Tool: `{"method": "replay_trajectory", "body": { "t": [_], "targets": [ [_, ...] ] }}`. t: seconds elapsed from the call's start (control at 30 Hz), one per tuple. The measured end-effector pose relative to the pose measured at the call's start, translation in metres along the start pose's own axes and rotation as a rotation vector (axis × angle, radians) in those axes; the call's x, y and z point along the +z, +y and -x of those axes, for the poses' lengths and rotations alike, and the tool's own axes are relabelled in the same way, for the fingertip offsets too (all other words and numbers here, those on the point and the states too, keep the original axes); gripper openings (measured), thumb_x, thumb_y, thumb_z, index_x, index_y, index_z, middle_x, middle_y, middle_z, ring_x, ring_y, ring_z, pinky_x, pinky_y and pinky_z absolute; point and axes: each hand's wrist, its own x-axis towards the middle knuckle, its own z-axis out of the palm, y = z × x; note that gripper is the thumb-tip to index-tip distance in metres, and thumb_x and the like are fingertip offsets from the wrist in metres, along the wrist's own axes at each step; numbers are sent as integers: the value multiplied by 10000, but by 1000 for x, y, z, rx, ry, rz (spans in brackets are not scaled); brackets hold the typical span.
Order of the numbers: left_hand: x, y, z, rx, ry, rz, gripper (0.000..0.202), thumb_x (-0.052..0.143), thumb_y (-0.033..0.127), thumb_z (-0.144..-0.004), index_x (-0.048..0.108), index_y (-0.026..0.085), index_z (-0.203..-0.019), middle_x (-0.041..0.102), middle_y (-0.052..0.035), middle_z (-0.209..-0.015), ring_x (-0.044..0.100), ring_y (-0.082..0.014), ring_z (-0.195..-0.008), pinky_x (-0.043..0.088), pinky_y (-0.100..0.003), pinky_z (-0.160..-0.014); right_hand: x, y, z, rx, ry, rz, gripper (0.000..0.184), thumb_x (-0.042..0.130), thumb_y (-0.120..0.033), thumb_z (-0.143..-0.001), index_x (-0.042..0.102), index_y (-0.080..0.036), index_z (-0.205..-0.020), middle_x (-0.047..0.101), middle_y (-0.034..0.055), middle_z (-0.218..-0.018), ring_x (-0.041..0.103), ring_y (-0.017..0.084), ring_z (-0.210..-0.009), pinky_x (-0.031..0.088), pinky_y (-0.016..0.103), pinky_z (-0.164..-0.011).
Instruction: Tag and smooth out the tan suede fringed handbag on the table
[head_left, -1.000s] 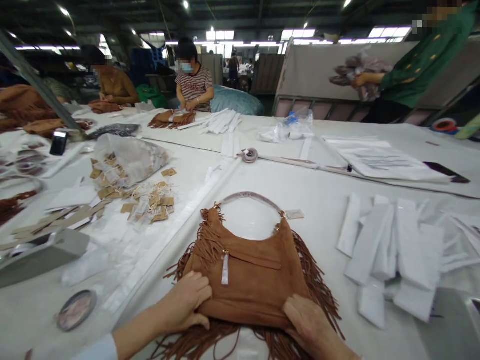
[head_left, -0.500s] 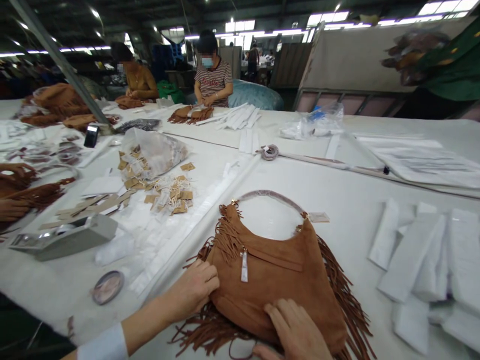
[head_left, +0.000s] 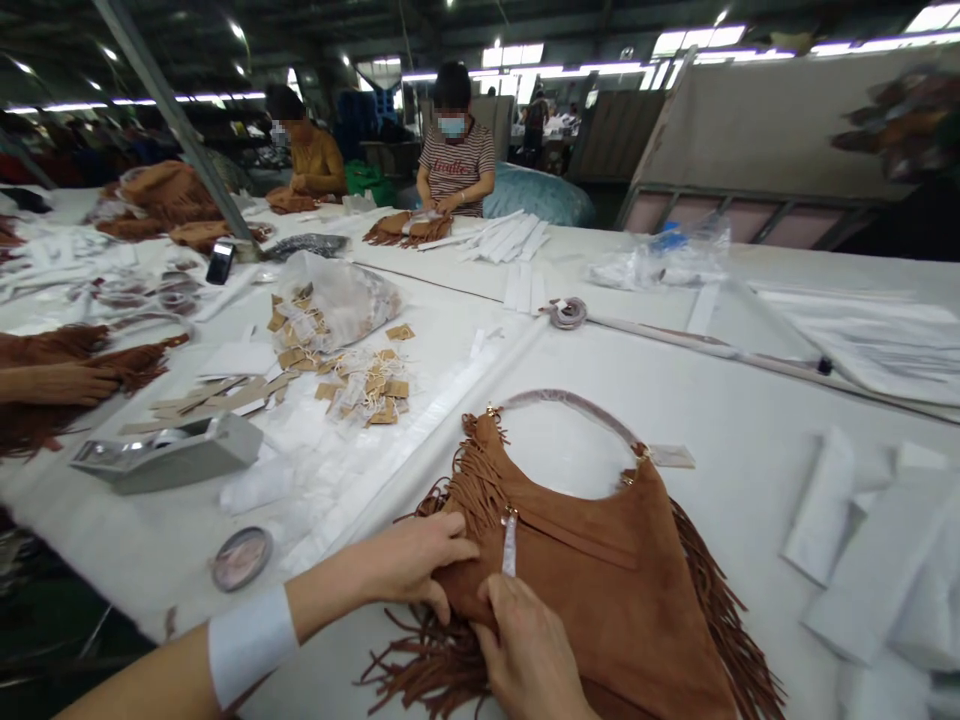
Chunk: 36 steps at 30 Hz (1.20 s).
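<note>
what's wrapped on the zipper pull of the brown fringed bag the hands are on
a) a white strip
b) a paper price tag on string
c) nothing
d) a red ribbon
a: a white strip hangs from the zipper on the bag, just above the right hand and beside the left hand.

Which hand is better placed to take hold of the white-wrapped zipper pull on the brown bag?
Right, probably. The right hand has its fingertips just below the zipper pull, while the left hand pinches the bag at its fringed left edge, steadying it.
</note>
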Motion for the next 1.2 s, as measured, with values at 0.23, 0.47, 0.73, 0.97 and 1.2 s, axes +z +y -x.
{"method": "replay_trajectory", "body": {
  "t": [0.23, 0.47, 0.73, 0.97, 1.2],
  "targets": [
    [-14, 4, -13, 52, -69, -175, 256, 680, 441, -777, 603, 223, -887, 560, -46, -944, 518, -236, -900, 378, -325, -705, 13, 14, 4, -260, 197, 29, 262, 379, 0, -739, 423, -238, -837, 550, 14, -780, 529, 187, -719, 388, 283, -608],
    [3, -1, -19, 18, 42, -207, 132, 604, 161, -749, 510, 194, -662, 592, -5, -756, 496, -212, -852, 336, -385, -787, 7, 20, 3, -236, 130, 0, 240, 422, -43, -816, 449, -239, -952, 567, 18, -848, 555, 189, -797, 426, 288, -660],
    [-8, -6, -19, 47, -194, 24, 444, 726, 581, -675, 634, 299, -1006, 595, -17, -946, 502, -244, -939, 338, -323, -734, 6, 20, 5, -205, 36, -1, 240, 475, -65, -818, 494, -246, -975, 589, 16, -915, 570, 195, -865, 453, 294, -709],
    [-8, 1, -17, 53, -144, -58, 285, 663, 520, -780, 631, 250, -866, 620, -15, -913, 495, -245, -959, 336, -358, -752, 5, 14, 1, -170, -12, -13, 175, 541, -130, -826, 528, -237, -964, 618, 23, -928, 592, 197, -865, 454, 293, -706],
    [-5, 31, -7, 4, -14, -318, 115, 634, 215, -757, 579, 169, -847, 655, -53, -856, 552, -251, -907, 375, -434, -835, 3, -2, -7, -111, -4, -9, 97, 525, -129, -815, 520, -223, -836, 631, 17, -815, 594, 192, -765, 415, 286, -648]
  ]
}}
